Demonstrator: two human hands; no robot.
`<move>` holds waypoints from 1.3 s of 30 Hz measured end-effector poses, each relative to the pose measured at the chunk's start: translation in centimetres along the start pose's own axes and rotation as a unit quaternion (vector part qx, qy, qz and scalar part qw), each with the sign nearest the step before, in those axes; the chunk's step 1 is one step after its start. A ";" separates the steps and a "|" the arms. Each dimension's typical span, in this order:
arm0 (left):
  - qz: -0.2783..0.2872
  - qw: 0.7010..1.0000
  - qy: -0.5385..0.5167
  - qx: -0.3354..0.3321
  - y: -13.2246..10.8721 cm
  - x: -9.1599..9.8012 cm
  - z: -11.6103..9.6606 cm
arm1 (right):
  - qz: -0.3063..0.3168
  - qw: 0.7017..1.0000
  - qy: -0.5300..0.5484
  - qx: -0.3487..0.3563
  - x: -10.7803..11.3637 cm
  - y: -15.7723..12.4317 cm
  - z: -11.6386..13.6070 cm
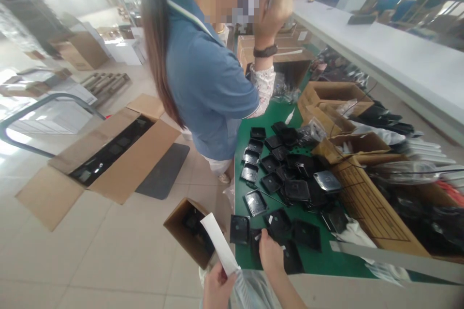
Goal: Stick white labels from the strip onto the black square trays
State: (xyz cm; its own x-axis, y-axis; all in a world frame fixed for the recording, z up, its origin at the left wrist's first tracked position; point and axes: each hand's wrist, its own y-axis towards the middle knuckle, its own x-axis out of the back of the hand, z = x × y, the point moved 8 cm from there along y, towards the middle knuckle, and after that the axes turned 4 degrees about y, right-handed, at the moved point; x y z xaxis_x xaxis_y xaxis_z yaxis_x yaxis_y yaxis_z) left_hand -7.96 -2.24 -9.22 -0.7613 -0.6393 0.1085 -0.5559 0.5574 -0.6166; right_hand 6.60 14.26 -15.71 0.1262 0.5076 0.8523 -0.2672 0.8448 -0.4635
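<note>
I've got left hand [219, 286] gripping a white strip [218, 244] by the green counter's [328, 264] near-left corner. Right hand [271, 253]: fingers bunched at a black tray [255, 251] inside that corner; can't tell if they're pinching the white label [258, 237].

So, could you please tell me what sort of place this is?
Probably a factory workshop: many black parts lie on a green table, with an open carton and a wooden pallet also in view.
</note>
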 end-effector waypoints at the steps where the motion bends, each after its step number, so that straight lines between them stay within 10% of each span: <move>1: -0.002 1.000 0.004 0.000 0.0 0.2 0.1 | 0.000 1.000 -0.001 0.002 0.1 0.0 0.0; 6: -0.003 1.000 -0.019 0.000 0.2 0.6 -0.1 | -0.019 0.993 0.102 0.060 2.1 -2.3 1.7; 12: 0.046 0.995 -0.084 0.004 0.4 0.4 -1.9 | 0.058 0.886 0.449 0.099 3.7 -6.8 5.2; 22: -0.032 0.998 0.053 0.022 1.3 2.8 -1.3 | 0.015 0.895 0.392 0.215 4.5 -9.1 9.9; 27: -0.071 0.997 0.025 0.033 1.4 5.0 -0.1 | -0.035 0.949 0.313 0.037 2.6 -3.9 5.7; 39: -0.078 0.996 0.015 0.039 1.5 8.4 0.9 | 0.030 0.998 0.046 0.040 -1.7 -0.1 8.8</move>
State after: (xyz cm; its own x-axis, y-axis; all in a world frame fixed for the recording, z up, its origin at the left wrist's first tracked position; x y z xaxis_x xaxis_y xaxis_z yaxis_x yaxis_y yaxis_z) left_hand -14.86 -7.24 -9.99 -0.6783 -0.6977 0.2305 -0.6416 0.4094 -0.6487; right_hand -1.98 11.83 -15.03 0.1938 0.5738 0.7958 -0.3523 0.7977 -0.4894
